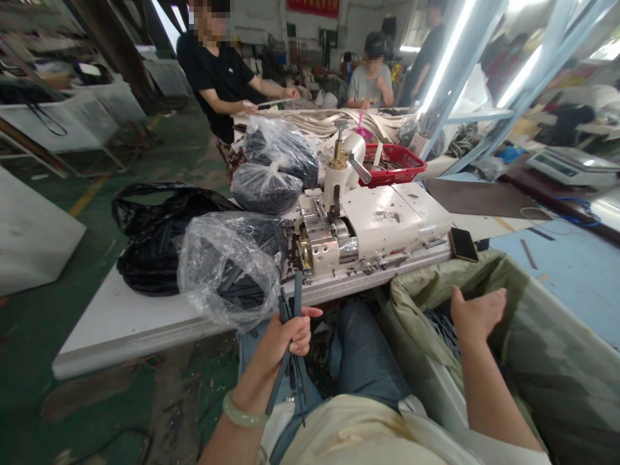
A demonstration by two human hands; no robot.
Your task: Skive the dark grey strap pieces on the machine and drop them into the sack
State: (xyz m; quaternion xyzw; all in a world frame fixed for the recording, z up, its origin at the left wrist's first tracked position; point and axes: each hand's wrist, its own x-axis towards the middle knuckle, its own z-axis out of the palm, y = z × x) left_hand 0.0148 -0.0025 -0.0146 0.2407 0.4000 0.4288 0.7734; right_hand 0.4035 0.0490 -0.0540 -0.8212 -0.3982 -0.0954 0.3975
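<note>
My left hand (289, 336) is closed round a small bunch of dark strips (294, 303), held upright just below the front of the cream sewing machine (372, 226). My right hand (477, 314) hangs over the opening of a green-lined sack (508, 284) at my right. Its fingers curl loosely and I cannot make out anything in them. More dark strips lie inside the sack. A clear plastic bag (225, 268) holding dark strips sits on the white table (126, 320) beside my left hand.
Black bags (155, 239) and tied bags of strips (271, 168) crowd the table's left. A red basket (394, 165) stands behind the machine, a phone (464, 244) by its right end. Two people work at a far table. A scale (571, 165) sits at the right.
</note>
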